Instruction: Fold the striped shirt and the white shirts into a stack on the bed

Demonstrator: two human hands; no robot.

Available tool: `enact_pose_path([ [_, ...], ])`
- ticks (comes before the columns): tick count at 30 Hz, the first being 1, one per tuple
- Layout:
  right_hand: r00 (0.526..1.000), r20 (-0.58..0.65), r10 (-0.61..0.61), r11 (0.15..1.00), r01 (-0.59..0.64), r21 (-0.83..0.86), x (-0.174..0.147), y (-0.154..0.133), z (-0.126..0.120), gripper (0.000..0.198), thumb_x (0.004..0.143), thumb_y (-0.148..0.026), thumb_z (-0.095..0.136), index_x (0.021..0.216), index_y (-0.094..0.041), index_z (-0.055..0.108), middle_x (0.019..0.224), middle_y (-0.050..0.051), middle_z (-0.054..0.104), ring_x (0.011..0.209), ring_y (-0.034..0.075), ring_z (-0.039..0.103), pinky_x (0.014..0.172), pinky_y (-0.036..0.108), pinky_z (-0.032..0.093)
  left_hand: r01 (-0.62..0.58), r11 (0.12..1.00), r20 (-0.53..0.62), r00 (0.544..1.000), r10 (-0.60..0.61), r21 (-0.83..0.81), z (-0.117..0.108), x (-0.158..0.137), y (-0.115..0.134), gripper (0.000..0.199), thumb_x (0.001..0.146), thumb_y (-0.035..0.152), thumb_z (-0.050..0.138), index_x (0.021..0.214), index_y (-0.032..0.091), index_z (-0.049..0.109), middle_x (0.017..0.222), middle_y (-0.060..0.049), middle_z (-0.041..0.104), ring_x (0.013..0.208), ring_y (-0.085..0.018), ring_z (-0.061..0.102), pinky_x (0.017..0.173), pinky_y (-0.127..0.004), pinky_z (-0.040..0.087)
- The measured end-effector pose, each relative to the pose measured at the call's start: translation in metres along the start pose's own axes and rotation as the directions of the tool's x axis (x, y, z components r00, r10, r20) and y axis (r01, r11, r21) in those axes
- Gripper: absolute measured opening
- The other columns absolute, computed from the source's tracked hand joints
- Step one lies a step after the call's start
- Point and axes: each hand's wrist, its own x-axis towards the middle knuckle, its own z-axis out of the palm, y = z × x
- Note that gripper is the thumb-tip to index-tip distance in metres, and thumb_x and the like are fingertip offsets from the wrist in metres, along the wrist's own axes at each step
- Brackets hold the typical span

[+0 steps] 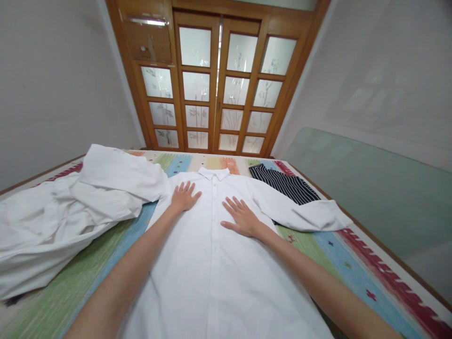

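Note:
A white button-up shirt lies spread out, front side up, with its collar at the far end. My left hand rests flat on the left chest of the shirt, fingers spread. On the other side of the button line, my right hand also lies flat with its fingers apart. The shirt's right sleeve stretches out over part of a folded black-and-white striped cloth. Its left sleeve reaches toward a heap of white cloth, and I cannot tell where that sleeve ends.
Crumpled white cloth is piled at the left. Beneath everything is a colourful striped cover with a raised edge at right. A greenish panel leans along the right wall. Wooden glass-paned doors stand at the back.

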Motion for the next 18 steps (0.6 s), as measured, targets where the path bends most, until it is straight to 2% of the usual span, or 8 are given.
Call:
enact_pose_path([
  [2, 0.999, 0.005, -0.048, 0.999, 0.048, 0.013, -0.018, -0.004, -0.002, 0.088, 0.088, -0.076, 0.033, 0.155, -0.019, 0.026, 0.161, 0.012, 0.020, 0.149, 0.034, 0.011, 0.119, 0.054, 0.010, 0.029, 0.999, 0.008, 1.000, -0.029, 0.032, -0.003, -0.004, -0.015, 0.070, 0.096, 0.058, 0.019, 0.152, 0.018, 0.029, 0.161, -0.013, 0.022, 0.148, -0.032, 0.019, 0.116, -0.055, 0.018],
  [5, 0.993, 0.012, -0.117, 0.993, 0.116, 0.034, -0.044, -0.012, -0.005, 0.088, 0.087, -0.075, 0.038, 0.155, -0.019, 0.025, 0.161, 0.013, 0.020, 0.149, 0.034, 0.009, 0.119, 0.055, 0.010, -0.006, 0.997, 0.007, 1.000, 0.006, 0.071, -0.006, -0.012, -0.029, 0.065, 0.098, 0.051, 0.020, 0.150, 0.014, 0.031, 0.159, -0.015, 0.025, 0.147, -0.032, 0.021, 0.115, -0.053, 0.020],
  [10, 0.966, 0.044, -0.256, 0.962, 0.250, 0.111, -0.081, -0.030, -0.012, 0.088, 0.087, -0.070, 0.047, 0.156, -0.022, 0.019, 0.161, 0.013, 0.016, 0.150, 0.032, 0.004, 0.119, 0.056, 0.007, -0.119, 0.990, 0.031, 0.993, 0.117, 0.079, -0.005, -0.044, -0.024, 0.064, 0.099, 0.047, 0.021, 0.150, 0.010, 0.031, 0.158, -0.017, 0.025, 0.147, -0.035, 0.020, 0.115, -0.058, 0.019],
  [14, 0.902, 0.095, -0.420, 0.892, 0.392, 0.225, -0.104, -0.046, -0.025, 0.087, 0.085, -0.065, 0.055, 0.155, -0.028, 0.020, 0.161, 0.010, 0.020, 0.149, 0.031, 0.007, 0.119, 0.057, 0.007, -0.299, 0.954, 0.042, 0.954, 0.298, 0.034, -0.003, -0.081, -0.021, 0.066, 0.098, 0.053, 0.022, 0.153, 0.015, 0.028, 0.159, -0.012, 0.024, 0.148, -0.032, 0.016, 0.117, -0.055, 0.017],
  [18, 0.838, 0.140, -0.527, 0.827, 0.467, 0.312, -0.128, -0.055, -0.040, 0.084, 0.082, -0.060, 0.062, 0.153, -0.032, 0.028, 0.160, 0.008, 0.024, 0.149, 0.032, 0.011, 0.118, 0.058, 0.005, -0.415, 0.910, 0.045, 0.909, 0.415, -0.016, -0.007, -0.108, -0.037, 0.068, 0.097, 0.059, 0.024, 0.154, 0.022, 0.025, 0.160, -0.009, 0.023, 0.148, -0.029, 0.017, 0.118, -0.051, 0.016],
])
